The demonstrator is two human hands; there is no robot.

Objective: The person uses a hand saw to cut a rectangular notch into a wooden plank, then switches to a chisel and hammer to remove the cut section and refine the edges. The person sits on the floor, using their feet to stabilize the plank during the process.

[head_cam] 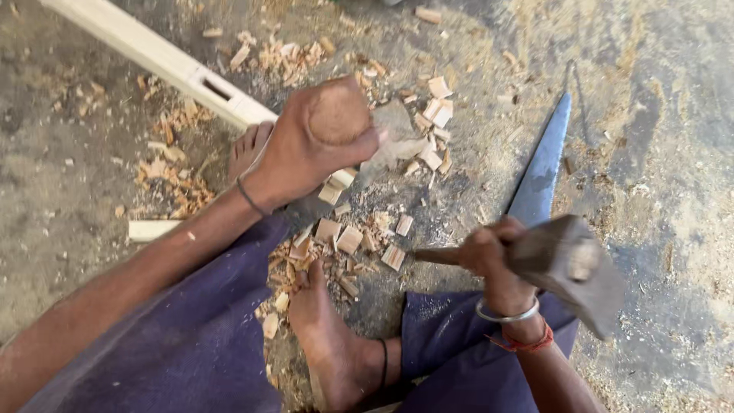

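Far left, one small pale wood offcut lies on the floor. Above it, one long pale wooden bar with one slot cut in it runs diagonally toward your left hand. That hand's grip is wrapped tight around one round wooden handle; what lies below the fist is hidden. Wood chips, too many to count, are scattered between your two bare feet. Right of centre, one saw blade lies flat on the floor. Your right hand grips one hammer, closed on its handle, head raised and blurred, well apart from the left hand.
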